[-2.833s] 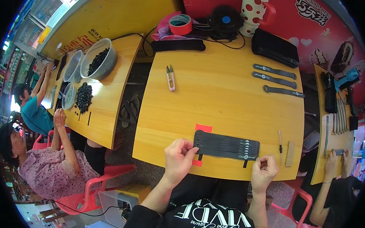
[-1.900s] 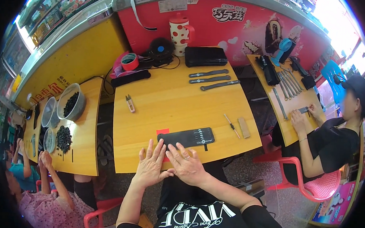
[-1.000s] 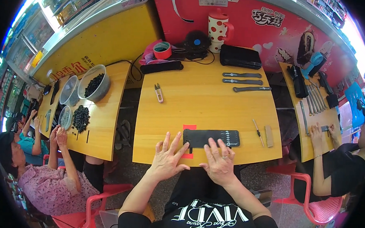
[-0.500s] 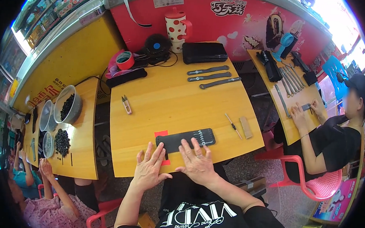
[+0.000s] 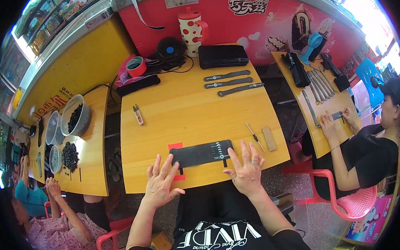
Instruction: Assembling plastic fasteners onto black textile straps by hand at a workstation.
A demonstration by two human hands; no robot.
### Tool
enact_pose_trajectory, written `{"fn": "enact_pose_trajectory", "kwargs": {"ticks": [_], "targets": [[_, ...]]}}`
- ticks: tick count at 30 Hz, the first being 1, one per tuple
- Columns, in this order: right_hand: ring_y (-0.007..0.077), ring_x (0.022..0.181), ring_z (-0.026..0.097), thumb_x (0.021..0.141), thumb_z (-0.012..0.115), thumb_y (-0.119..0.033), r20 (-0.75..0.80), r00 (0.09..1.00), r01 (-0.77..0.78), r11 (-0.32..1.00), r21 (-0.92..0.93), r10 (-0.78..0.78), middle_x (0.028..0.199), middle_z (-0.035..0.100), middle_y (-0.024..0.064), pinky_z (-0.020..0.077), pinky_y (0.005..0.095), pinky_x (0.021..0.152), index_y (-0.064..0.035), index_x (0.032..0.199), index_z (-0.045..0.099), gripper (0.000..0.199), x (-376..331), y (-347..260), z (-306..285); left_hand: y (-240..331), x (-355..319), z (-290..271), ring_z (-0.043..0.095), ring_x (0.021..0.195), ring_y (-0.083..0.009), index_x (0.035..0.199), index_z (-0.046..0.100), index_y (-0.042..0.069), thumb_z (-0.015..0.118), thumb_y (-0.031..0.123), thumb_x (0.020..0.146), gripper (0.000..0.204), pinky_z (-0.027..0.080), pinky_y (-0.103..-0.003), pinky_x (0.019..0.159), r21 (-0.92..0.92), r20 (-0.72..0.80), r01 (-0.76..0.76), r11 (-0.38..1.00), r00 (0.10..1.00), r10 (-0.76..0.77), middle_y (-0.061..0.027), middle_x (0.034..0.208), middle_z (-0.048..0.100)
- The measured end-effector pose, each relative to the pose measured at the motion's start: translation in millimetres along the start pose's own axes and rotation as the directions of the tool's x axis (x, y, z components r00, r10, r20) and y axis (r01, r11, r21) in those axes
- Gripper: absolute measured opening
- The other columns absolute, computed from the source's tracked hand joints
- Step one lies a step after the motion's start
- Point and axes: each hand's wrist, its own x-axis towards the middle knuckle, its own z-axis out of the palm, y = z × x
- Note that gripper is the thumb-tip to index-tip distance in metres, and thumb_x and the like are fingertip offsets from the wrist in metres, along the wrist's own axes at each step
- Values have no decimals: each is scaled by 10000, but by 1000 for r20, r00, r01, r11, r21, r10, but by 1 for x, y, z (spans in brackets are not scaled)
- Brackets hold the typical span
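A flat black strap-like panel (image 5: 201, 152) with small metal studs lies on the yellow table (image 5: 191, 111), over red paper pieces (image 5: 176, 146). My left hand (image 5: 161, 183) rests flat at the table's near edge, fingers spread, its fingertips at the panel's left end. My right hand (image 5: 246, 168) lies flat with fingers apart just right of the panel, a ring on one finger. Neither hand holds anything.
A small screwdriver (image 5: 255, 137) and a tan block (image 5: 269, 138) lie right of the panel. Three dark straps (image 5: 231, 82), a black case (image 5: 223, 56), a fan (image 5: 170, 50), tape roll (image 5: 136, 66), a spotted mug (image 5: 191, 26) and snips (image 5: 138, 114) sit farther back. Other people work at side tables.
Both hands came from the panel's ends to lie flat at the table's near edge. The view has swung from side to side; the panel has stayed in place.
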Motion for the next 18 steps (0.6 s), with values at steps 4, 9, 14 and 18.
{"fn": "enact_pose_trajectory", "kwargs": {"ticks": [4, 9, 14, 18], "targets": [[382, 1333, 371, 888, 616, -487, 26, 999, -35, 999, 23, 34, 1432, 455, 205, 314, 509, 988, -114, 1214, 673, 499, -3, 2, 13, 0, 6, -3, 203, 1458, -419, 1372, 536, 72, 538, 686, 828, 820, 219, -545, 1098, 82, 66, -32, 996, 997, 27, -86, 1562, 347], [369, 1317, 388, 909, 622, -418, 23, 998, -64, 996, 60, 62, 1433, 457, 191, 323, 492, 977, -92, 1203, 684, 443, 0, 0, 11, 1, 10, -8, 234, 1443, -426, 1282, 623, 85, 631, 528, 865, 609, 232, -534, 1092, 93, 26, -4, 996, 1000, 2, -79, 1521, 414], [357, 1216, 474, 850, 714, -267, -54, 990, -109, 960, 257, 127, 1326, 535, 179, 360, 477, 961, -48, 1160, 676, 382, 7, 17, 11, 2, 39, -20, 397, 1317, -417, 1180, 666, 75, 711, 311, 848, 410, 317, -517, 1024, -36, -92, -32, 999, 995, 29, -121, 1361, 541], [348, 1042, 562, 794, 748, -140, -266, 931, -129, 905, 407, 252, 1174, 603, 155, 417, 442, 901, -9, 1083, 652, 331, 4, 32, 29, 15, 121, -12, 538, 1047, -346, 1006, 694, 54, 728, 152, 805, 226, 416, -458, 874, -111, -362, -114, 987, 930, 67, -128, 1059, 621]]}}
